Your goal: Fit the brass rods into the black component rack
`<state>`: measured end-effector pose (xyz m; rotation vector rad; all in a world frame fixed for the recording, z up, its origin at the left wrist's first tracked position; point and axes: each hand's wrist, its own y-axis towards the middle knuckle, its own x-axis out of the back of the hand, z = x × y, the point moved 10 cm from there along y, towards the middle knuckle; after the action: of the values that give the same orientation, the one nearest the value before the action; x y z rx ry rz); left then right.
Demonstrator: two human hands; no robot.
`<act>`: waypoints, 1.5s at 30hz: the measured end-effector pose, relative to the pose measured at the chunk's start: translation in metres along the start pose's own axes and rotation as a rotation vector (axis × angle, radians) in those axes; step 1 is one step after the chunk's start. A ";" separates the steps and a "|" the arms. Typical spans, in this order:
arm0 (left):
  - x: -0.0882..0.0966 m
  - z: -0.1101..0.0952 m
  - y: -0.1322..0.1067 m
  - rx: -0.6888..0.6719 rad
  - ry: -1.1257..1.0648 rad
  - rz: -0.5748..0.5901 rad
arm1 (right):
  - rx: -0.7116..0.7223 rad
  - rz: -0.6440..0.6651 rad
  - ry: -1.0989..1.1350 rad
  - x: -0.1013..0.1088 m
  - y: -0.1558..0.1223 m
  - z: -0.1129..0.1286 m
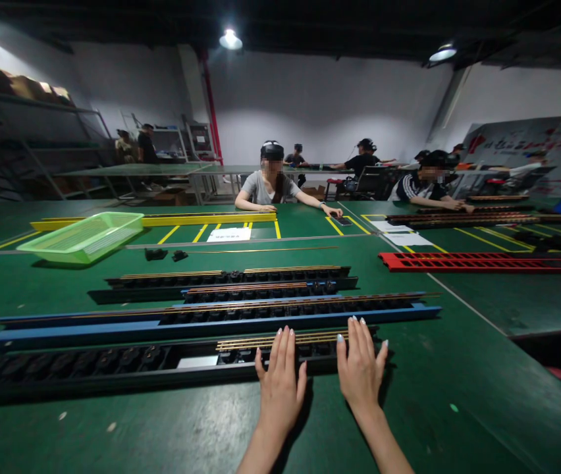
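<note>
My left hand [280, 378] lies palm down, fingers stretched out, across the near edge of a long black channel tray [112, 384]. To its right my right hand [361, 368] rests the same way over the tray's right end, fingers spread. Thin brass-coloured rods [245, 344] run lengthwise on top of the tray and pass by my fingertips; neither hand is closed round them. Black knob-like parts [83, 363] sit in a row in the tray's left half. A pale bare strip [197, 362] shows between them and the rods.
Beyond lie a blue channel tray [87, 331] and a dark one [100, 297], both with rods and black parts. A green basket [85, 240], small black pieces [155, 254] and a red rack [488, 263] are farther off. A co-worker [270, 181] sits opposite, touching a phone [342, 220].
</note>
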<state>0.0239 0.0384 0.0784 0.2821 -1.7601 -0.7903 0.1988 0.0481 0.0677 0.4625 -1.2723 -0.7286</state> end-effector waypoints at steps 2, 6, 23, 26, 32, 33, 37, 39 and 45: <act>0.000 0.000 0.000 0.000 -0.004 -0.004 | -0.007 0.011 -0.011 -0.002 0.000 -0.001; 0.000 0.000 0.000 -0.002 0.006 -0.008 | -0.012 0.011 -0.006 -0.003 -0.001 -0.001; 0.003 -0.001 0.001 0.004 -0.011 -0.024 | 0.068 0.032 0.025 -0.004 -0.003 0.008; 0.004 -0.002 0.002 0.002 -0.008 -0.021 | 0.068 0.030 0.026 -0.004 -0.002 0.008; 0.008 -0.002 0.003 0.005 -0.022 -0.041 | 0.054 0.055 0.024 -0.002 -0.004 0.018; 0.008 -0.003 0.004 0.003 -0.021 -0.040 | 0.067 0.064 0.023 -0.002 -0.006 0.023; 0.008 -0.003 0.004 -0.007 -0.011 -0.039 | 0.132 0.096 0.018 -0.005 -0.012 0.040; 0.008 -0.003 0.003 -0.006 -0.004 -0.040 | 0.138 0.091 0.012 -0.006 -0.014 0.041; 0.008 -0.003 0.003 -0.009 0.005 -0.046 | 0.141 0.085 0.010 -0.004 -0.012 0.040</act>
<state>0.0247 0.0349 0.0869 0.3188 -1.7501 -0.8296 0.1571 0.0457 0.0670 0.5225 -1.3306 -0.5671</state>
